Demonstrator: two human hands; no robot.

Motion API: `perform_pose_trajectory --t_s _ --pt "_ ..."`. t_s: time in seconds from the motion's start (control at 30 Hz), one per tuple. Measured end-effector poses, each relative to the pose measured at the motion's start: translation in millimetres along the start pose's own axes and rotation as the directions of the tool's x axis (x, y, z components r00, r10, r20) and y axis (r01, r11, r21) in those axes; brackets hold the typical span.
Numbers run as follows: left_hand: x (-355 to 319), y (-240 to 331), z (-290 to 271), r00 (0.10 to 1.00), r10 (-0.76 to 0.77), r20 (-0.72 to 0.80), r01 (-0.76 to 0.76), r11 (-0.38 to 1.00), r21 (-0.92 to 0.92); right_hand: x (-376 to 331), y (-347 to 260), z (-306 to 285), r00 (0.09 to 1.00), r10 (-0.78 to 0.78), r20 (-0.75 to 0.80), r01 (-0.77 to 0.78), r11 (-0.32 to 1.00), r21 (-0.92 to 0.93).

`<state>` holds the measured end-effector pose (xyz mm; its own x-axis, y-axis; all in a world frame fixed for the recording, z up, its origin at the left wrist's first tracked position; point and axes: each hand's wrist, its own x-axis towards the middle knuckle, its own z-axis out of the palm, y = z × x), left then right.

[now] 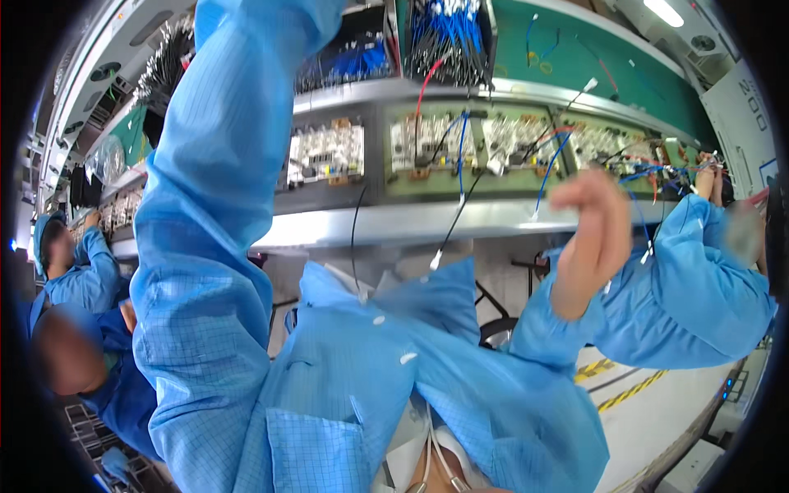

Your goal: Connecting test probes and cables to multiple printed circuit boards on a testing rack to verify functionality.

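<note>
My left arm in a blue sleeve (214,164) rises steeply and leaves the picture at the top, so my left hand is hidden. My right hand (593,238) is blurred and raised in front of the bench rail (394,223), fingers curled; whether it holds anything is unclear. Just behind it hang a blue wire (549,177) and a black wire with a white tip (436,259), both coming from a row of circuit boards (427,140) on the bench. My blue coat (370,370) fills the lower middle.
Bundles of blue and black wires (448,37) hang above the boards beside a green panel (575,49). A person in blue (707,279) works on wires at the right. Two more people (78,271) are at the left. Yellow-black floor tape (625,394) runs at lower right.
</note>
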<state>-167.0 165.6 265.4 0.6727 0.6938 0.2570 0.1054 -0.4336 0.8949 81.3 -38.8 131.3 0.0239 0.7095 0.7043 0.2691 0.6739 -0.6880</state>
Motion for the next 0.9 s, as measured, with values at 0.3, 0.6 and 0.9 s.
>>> perform_pose_trajectory --t_s 0.3,0.6,0.9 --pt "-48.8 7.4 176.2 0.855 0.42 -0.303 -0.43 0.902 0.037 44.2 9.2 29.4 0.996 0.085 -0.033 -0.079 0.985 0.154" --pt "-60.1 -11.5 180.8 0.942 0.163 -0.292 -0.299 0.802 -0.517 39.5 4.7 44.2 0.987 0.146 0.071 -0.149 0.988 0.038" --pt "-115.0 -31.5 149.6 0.87 -0.017 -0.493 0.111 0.98 0.163 43.3 10.4 62.0 0.95 0.059 0.306 0.028 0.961 -0.274"
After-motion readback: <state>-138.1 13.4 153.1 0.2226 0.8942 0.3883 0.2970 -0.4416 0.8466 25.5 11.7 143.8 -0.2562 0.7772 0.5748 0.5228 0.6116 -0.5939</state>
